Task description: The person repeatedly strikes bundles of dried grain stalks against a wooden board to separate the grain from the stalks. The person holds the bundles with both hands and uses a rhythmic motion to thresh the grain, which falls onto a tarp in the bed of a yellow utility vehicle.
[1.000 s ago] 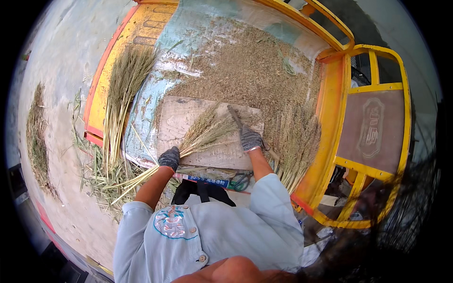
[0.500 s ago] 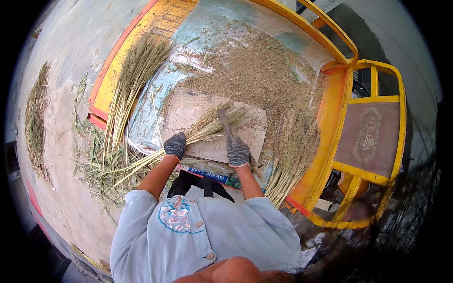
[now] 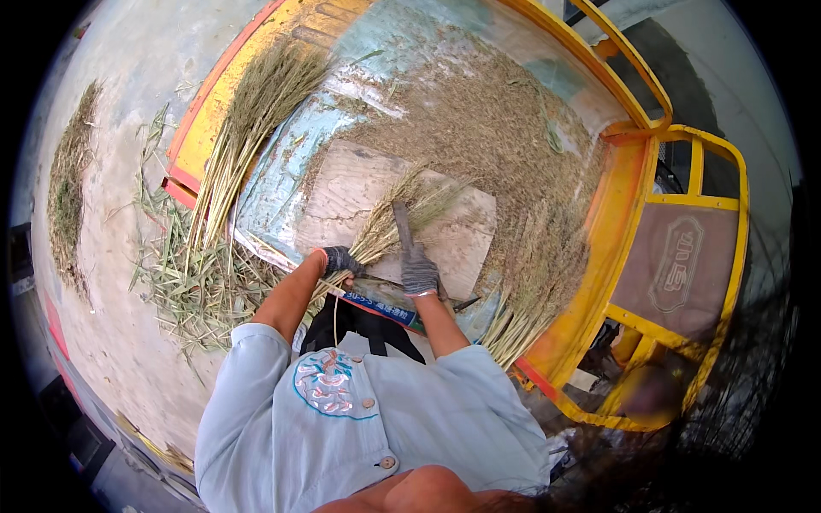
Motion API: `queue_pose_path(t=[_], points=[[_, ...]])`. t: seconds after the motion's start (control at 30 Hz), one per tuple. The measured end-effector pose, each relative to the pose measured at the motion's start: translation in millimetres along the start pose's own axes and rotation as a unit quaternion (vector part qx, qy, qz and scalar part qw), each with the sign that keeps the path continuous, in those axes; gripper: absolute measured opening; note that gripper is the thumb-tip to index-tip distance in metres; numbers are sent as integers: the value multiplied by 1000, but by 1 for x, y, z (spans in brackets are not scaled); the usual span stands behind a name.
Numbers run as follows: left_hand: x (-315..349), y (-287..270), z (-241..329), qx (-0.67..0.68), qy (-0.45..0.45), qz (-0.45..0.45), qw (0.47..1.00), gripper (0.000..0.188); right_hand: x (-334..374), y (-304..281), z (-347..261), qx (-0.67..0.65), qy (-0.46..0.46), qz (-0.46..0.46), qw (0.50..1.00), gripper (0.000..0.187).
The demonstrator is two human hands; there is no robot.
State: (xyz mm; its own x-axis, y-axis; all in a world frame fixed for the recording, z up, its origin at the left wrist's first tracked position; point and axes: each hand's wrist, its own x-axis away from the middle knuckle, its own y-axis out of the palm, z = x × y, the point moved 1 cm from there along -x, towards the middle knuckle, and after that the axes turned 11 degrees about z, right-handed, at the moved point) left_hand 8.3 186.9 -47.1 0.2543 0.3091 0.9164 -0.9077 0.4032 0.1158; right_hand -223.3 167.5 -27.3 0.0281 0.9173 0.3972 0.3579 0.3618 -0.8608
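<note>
Gripping stalks (image 3: pixel 376 235), left fingers (image 3: pixel 345 260) now turned, nearer right fingers (image 3: pixel 417 274)

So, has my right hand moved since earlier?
Yes: your gloved right hand has shifted left, away from the right edge of the wooden board, toward its near edge.

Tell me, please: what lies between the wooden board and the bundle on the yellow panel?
The head view shows a blue sheet with plant bits between the wooden board and that bundle.
</note>
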Motion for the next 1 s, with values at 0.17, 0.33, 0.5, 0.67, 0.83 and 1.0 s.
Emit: queue_pose_path(t=[0.17,0.33,0.5,0.67,0.83,1.0], points=[[8,12,16,-345,85,307,883,33,13,-15,-6,-25,-77,82,993,26],[18,5,32,-377,-14,331,865,34,50,-24,-68,0,-311,84,947,21],[28,7,32,-388,-7,362,848,27,-33,-18,-7,133,-145,22,980,21],[31,12,31,-387,16,365,846,26,-70,-73,66,111,18,127,986,25],[25,7,34,-381,25,377,844,27,-13,-53,1,108,-138,189,966,21],[25,6,30,-413,47,377,828,29,5,25,-22,62,-312,43,947,25]])
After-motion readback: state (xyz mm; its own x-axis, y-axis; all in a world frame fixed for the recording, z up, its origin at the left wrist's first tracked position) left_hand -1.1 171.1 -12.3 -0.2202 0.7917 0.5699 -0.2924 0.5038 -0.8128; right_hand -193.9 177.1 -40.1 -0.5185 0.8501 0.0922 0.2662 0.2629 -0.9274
